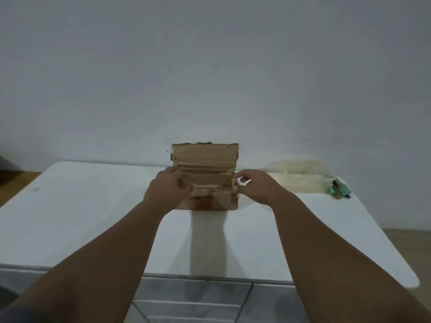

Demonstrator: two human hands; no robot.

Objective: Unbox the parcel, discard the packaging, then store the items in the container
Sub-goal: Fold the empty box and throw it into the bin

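Left hand [166,191] clamped on the left top edge of the box [206,183], fingers curled over a flap. Right hand [257,188] pinching the right top edge, thumb and forefinger nearly closed on the cardboard, other fingers loose. Both arms stretched straight out over the tabletop [93,217].

Box sitting pretty much dead center, toward the far edge, close to the wall [210,66]. Back flap already standing up. Near flaps look half folded or crumpled, kinda hard to say with the blur. Can't see inside at all from this angle, so no idea what's in there.

Off to the right, well apart from the box: a pale, see-through container [300,177], very washed out, looks empty but honestly can't tell. Just beside its right end, a small green and dark thing [340,188], maybe a cutter or lighter, too blurry to call.

Progress-wise, barely started by the look of it. Parcel partly opened, flaps being worked apart. Nothing out on the tabletop, no loose packaging anywhere, nothing clearly in the container. Still left: finish opening, pull the items out, bin the cardboard, load the container. No bin in view either, so probably somewhere off-frame.
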